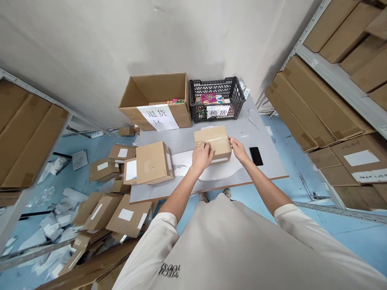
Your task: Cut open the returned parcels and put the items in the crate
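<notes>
A small taped cardboard box (212, 139) lies on the grey table (181, 139) in front of me. My left hand (202, 156) rests on its near left corner, fingers curled against the box. My right hand (238, 150) grips its right end, fingers bent around the edge. Both hands touch the box, which sits flat on the table.
Another cardboard parcel (153, 162) lies left of the box, a black phone (256, 156) to the right. An open carton (157, 100) with a paper sign and a black plastic crate (216, 98) stand at the table's back. Parcels pile on the floor at left (121, 213); shelves of cartons flank both sides.
</notes>
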A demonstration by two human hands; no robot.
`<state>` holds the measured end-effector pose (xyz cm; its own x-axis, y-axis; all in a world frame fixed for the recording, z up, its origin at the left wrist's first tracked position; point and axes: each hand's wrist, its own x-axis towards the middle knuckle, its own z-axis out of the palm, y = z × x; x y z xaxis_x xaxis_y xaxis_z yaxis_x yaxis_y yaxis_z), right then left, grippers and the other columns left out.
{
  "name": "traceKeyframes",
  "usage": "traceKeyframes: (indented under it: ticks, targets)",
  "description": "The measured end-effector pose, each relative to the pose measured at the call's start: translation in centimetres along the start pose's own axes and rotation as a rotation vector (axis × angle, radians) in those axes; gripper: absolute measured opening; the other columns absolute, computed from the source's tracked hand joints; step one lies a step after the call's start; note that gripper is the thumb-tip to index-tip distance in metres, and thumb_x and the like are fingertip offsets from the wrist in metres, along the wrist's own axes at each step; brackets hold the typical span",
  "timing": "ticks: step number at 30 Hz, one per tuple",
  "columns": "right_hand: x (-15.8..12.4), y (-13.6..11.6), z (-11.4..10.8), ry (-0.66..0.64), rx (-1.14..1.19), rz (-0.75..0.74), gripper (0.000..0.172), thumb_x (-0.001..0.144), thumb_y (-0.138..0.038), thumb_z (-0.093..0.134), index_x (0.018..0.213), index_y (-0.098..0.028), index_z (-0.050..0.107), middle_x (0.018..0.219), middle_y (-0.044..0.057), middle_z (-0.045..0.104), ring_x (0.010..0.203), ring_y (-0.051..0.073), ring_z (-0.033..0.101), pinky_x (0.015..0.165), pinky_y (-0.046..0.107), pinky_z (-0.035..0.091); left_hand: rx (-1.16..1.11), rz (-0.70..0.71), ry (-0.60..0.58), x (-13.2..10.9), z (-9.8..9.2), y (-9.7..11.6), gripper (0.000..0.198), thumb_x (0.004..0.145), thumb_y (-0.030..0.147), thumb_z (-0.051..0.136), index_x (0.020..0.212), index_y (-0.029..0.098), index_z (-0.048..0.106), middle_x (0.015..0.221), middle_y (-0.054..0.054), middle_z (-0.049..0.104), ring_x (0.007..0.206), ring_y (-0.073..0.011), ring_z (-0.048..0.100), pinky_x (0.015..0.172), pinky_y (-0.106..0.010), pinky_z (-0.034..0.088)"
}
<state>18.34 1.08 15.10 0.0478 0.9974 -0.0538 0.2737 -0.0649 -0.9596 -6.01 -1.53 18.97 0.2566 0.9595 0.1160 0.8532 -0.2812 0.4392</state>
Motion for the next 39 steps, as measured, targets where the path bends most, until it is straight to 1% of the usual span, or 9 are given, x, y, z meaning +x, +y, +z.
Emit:
traceKeyframes:
  ticks: [7, 9, 11, 13, 15, 23, 27, 35, 39]
  targets:
    - [0.9, -2.1, 7.4, -0.274, 0.108, -0.099, 0.082, 0.103, -0.09, 0.043, 0.143, -0.029, 0.079, 0.155, 0.009, 0.072, 0.146, 0.031, 0.063, 0.132, 0.049, 0.042, -0.012, -0.028, 0.137, -0.9, -2.2, -0.9, 0.049, 0.109, 0.049, 0.063, 0.151, 0.024, 0.062, 0.145, -0.017, 0.063, 0.134, -0.0371, 0.061, 0.113, -0.05, 0.052]
    - [1.0, -1.2, 8.8, -0.26, 0.074, -0.118, 0.071, 0.102, -0.084, 0.052, 0.139, -0.029, 0.079, 0.153, 0.009, 0.072, 0.149, 0.031, 0.06, 0.133, 0.049, 0.04, -0.01, -0.105, 0.18, -1.4, -2.4, -2.5, 0.043, 0.108, 0.039, 0.061, 0.148, 0.022, 0.064, 0.142, -0.018, 0.063, 0.131, -0.0375, 0.061, 0.112, -0.051, 0.053]
    - [1.1, 0.5, 9.3, -0.133, -0.028, -0.057, 0.059, 0.098, -0.073, 0.062, 0.133, -0.027, 0.076, 0.154, 0.012, 0.069, 0.151, 0.032, 0.057, 0.133, 0.052, 0.039, -0.027, -0.17, 0.219, -2.2, -2.5, -4.7, 0.041, 0.107, 0.032, 0.059, 0.146, 0.022, 0.065, 0.141, -0.018, 0.062, 0.13, -0.0377, 0.062, 0.112, -0.052, 0.053]
    - [1.1, 2.6, 9.1, 0.02, -0.139, 0.117, 0.055, 0.09, -0.061, 0.071, 0.133, -0.026, 0.07, 0.154, 0.015, 0.065, 0.149, 0.034, 0.056, 0.129, 0.055, 0.042, -0.061, -0.215, 0.254, -3.0, -2.5, -6.8, 0.04, 0.105, 0.029, 0.06, 0.144, 0.023, 0.066, 0.139, -0.017, 0.061, 0.13, -0.0378, 0.062, 0.112, -0.054, 0.054]
    - [1.1, 4.5, 8.7, 0.023, -0.16, 0.267, 0.058, 0.083, -0.05, 0.075, 0.134, -0.025, 0.061, 0.151, 0.015, 0.065, 0.141, 0.033, 0.061, 0.121, 0.052, 0.05, -0.106, -0.239, 0.288, -3.6, -2.5, -8.6, 0.04, 0.103, 0.028, 0.061, 0.142, 0.024, 0.067, 0.137, -0.016, 0.061, 0.13, -0.0372, 0.063, 0.114, -0.054, 0.053]
    - [1.4, 6.6, 8.9, 0.03, -0.065, 0.392, 0.053, 0.07, -0.045, 0.078, 0.112, -0.03, 0.05, 0.127, 0.007, 0.07, 0.112, 0.027, 0.07, 0.098, 0.042, 0.06, -0.253, -0.224, 0.363, -4.5, -2.4, -12.2, 0.04, 0.1, 0.03, 0.067, 0.139, 0.024, 0.069, 0.135, -0.014, 0.062, 0.133, -0.0345, 0.063, 0.121, -0.052, 0.053]
    - [1.4, 6.9, 6.9, 0.087, -0.033, 0.285, 0.049, 0.068, -0.039, 0.075, 0.109, -0.03, 0.051, 0.124, 0.006, 0.071, 0.103, 0.025, 0.072, 0.097, 0.044, 0.061, -0.36, -0.256, 0.357, -4.3, -1.0, -13.2, 0.044, 0.097, 0.026, 0.067, 0.142, 0.024, 0.068, 0.135, -0.014, 0.061, 0.13, -0.0319, 0.065, 0.118, -0.05, 0.056]
    - [-0.2, 8.9, 1.4, 0.135, -0.113, 0.171, 0.045, 0.071, -0.044, 0.077, 0.108, -0.028, 0.059, 0.128, 0.009, 0.073, 0.111, 0.029, 0.073, 0.103, 0.049, 0.061, -0.5, -0.397, 0.215, -5.2, 6.1, -12.6, 0.046, 0.092, 0.018, 0.065, 0.137, 0.024, 0.07, 0.133, -0.013, 0.057, 0.132, -0.0309, 0.064, 0.12, -0.05, 0.057]
    - [-0.2, 10.3, 0.1, 0.102, -0.027, 0.165, 0.037, 0.082, -0.05, 0.071, 0.109, -0.027, 0.062, 0.128, 0.011, 0.076, 0.113, 0.027, 0.074, 0.105, 0.047, 0.062, -0.404, -0.437, 0.175, -5.7, 7.0, -12.3, 0.053, 0.094, 0.017, 0.062, 0.146, 0.023, 0.066, 0.142, -0.016, 0.054, 0.144, -0.0334, 0.057, 0.127, -0.052, 0.05]
